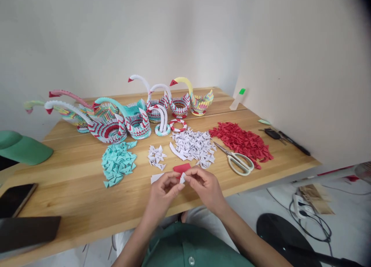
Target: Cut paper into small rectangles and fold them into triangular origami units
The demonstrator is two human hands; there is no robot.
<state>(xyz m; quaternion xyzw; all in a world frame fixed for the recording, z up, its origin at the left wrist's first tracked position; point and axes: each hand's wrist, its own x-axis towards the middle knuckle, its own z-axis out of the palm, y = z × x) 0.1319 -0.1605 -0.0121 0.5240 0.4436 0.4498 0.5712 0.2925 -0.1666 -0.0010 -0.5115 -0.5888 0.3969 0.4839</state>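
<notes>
The left hand point(164, 188) and right hand point(207, 186) are pinching a small white paper piece point(182, 178) between their fingertips, above the near part of the desk point(82, 199). Red paper point(182, 167) is lying just beyond, and the left hand is partly covering white paper point(155, 177). A teal heap point(119, 162) and a white heap point(194, 145) are lying farther out. Scissors point(248, 167) are lying between the right hand and a red heap point(243, 141). Paper swans point(136, 127) are standing behind.
</notes>
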